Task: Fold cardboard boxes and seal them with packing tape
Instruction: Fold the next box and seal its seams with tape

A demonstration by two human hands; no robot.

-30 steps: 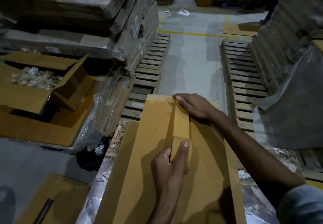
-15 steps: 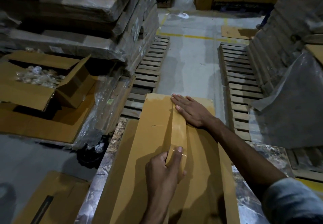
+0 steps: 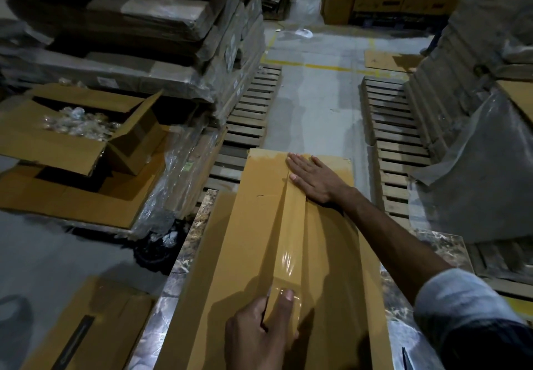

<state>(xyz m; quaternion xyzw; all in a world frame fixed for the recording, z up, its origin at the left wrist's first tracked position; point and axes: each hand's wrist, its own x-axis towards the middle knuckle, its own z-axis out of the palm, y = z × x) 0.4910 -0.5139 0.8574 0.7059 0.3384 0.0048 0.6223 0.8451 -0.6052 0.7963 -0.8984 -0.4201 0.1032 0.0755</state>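
Observation:
A long brown cardboard box (image 3: 245, 240) lies lengthwise on a marble-patterned table (image 3: 441, 248) in front of me. A strip of clear packing tape (image 3: 291, 225) runs along its middle seam from the far end toward me. My left hand (image 3: 259, 338) grips the tape roll (image 3: 284, 309) near the box's near end, thumb on top. My right hand (image 3: 314, 178) lies flat with spread fingers on the far end of the box, pressing the tape's start.
An open carton (image 3: 72, 139) holding clear wrapped items sits on flat cardboard at the left. Wrapped stacks of flat cardboard (image 3: 161, 38) rise behind it. Wooden pallets (image 3: 392, 139) flank a concrete aisle (image 3: 317, 104). Plastic-covered stacks (image 3: 484, 153) stand at the right. Another flat carton (image 3: 95, 329) lies lower left.
My left hand has pulled the tape roll toward me along the seam, lengthening the strip. My right hand has flattened and slid slightly toward the far end.

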